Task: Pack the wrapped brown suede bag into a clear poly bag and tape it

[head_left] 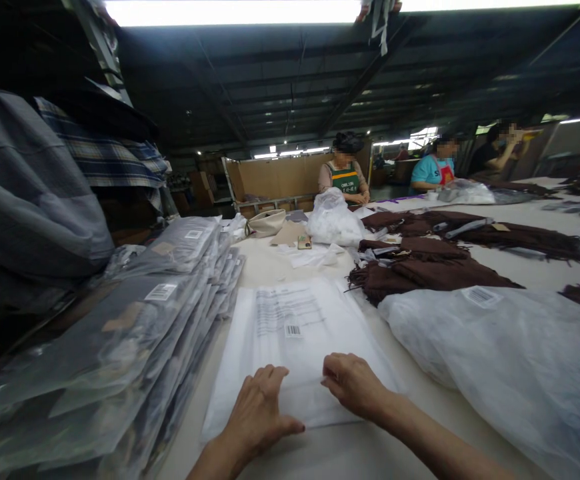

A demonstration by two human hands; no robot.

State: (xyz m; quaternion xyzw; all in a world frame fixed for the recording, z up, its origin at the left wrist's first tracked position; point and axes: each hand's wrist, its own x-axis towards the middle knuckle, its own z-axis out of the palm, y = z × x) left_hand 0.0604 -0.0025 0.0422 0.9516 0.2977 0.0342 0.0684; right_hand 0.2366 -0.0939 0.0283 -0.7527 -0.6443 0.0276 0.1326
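Note:
A stack of flat, clear-white plastic bags (315, 313) lies before me on the table, with printed lines and a barcode label on the top one. My left hand (260, 410) rests over the near left part of the stack, fingers spread and thumb apart, holding nothing. Over the near right part, my right hand (353, 383) has its fingers curled together close to the top bag. Whether a bit of plastic film is pinched in those fingers is hidden.
Packed garments in grey-looking bags (135, 333) are piled high at the left. A large plastic bag (500, 340) bulges at the right, below brown fringed scarves (430, 267). Crumpled plastic (337, 220) lies farther back, and people (345, 177) work across the table.

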